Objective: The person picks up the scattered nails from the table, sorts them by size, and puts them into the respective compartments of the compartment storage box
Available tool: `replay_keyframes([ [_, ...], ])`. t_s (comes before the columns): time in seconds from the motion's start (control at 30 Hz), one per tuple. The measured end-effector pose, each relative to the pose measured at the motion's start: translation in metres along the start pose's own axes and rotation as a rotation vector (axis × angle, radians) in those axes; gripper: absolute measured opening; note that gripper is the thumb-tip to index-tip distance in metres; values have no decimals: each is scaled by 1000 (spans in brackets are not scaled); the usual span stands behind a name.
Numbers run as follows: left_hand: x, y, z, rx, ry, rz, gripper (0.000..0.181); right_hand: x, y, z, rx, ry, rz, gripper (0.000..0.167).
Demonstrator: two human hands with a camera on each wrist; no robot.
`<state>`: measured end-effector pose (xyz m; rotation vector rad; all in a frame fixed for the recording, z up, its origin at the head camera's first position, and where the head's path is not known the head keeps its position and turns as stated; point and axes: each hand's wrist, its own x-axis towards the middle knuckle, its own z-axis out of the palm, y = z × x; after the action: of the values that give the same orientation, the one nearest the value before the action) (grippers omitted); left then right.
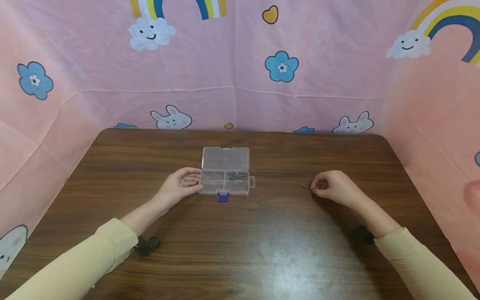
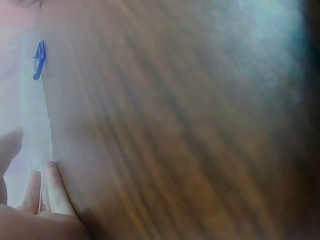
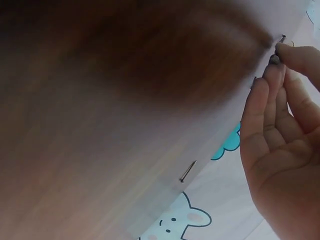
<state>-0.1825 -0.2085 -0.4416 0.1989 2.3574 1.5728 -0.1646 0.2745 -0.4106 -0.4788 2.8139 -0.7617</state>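
Observation:
A clear plastic compartment box (image 1: 211,192) lies on the table with its lid (image 1: 225,158) raised at the back and a blue latch (image 1: 223,197) at the front. Several thin metal nails (image 1: 238,178) rest in its back right compartment. My left hand (image 1: 179,184) holds the box's left end, thumb at the near corner. Off to the right, my right hand (image 1: 335,188) pinches a small nail (image 3: 283,38) between thumb and fingertips, just above the tabletop; fingers partly hide it. Another nail (image 3: 187,171) lies loose on the table near that hand.
The brown wooden table (image 1: 232,246) has its far edge against a pink patterned cloth (image 1: 232,62), which also rises at both sides. Dark wrist straps (image 1: 147,246) show by the sleeves. A clear hanging tab (image 1: 252,182) sticks out from the box's right end.

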Motion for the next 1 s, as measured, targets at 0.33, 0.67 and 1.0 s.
replay_keyframes([
  [0.33, -1, 0, 0, -7, 2, 6, 58, 12, -12, 3, 19, 47, -40, 4],
  [0.67, -1, -1, -1, -5, 3, 9, 58, 28, -27, 9, 59, 50, -76, 6],
  [1.0, -2, 0, 0, 0, 5, 11, 56, 46, -43, 16, 99, 72, -118, 8],
])
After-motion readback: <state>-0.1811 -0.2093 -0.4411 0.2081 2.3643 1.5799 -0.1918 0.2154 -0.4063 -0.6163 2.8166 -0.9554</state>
